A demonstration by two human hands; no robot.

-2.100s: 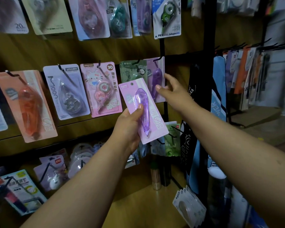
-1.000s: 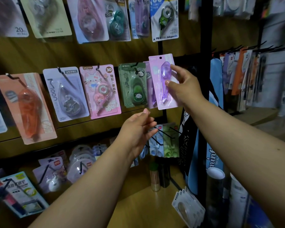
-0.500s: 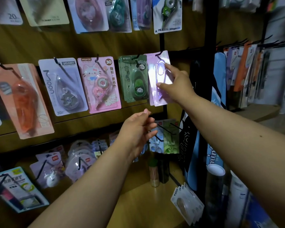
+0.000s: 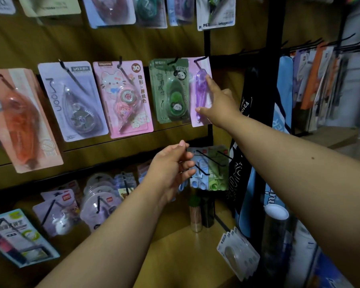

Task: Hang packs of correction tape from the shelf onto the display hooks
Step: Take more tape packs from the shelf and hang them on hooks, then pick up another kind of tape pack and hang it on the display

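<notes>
- the purple pack [image 4: 201,94] was seen hung upright on the rightmost hook [image 4: 202,58], beside the green pack [image 4: 172,92].
- it was touched by the nearer right hand [image 4: 220,104], fingers extended, nothing gripped.
- the left hand [image 4: 170,169] was held below, loosely open, empty.

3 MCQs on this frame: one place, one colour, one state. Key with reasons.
1. The purple correction tape pack hangs where?
A. right of the green panda pack
B. left of the pink cat pack
C. on the wooden shelf

2. Colour of the leftmost pack in that row?
A. blue
B. orange
C. white

3. The left hand is:
A. gripping a pack
B. pressing a hook
C. empty

Key: 1 A, it is on the row's end hook; 2 B, orange card and dispenser; 3 C, nothing between its fingers, while the right hand touches the purple pack.
</notes>
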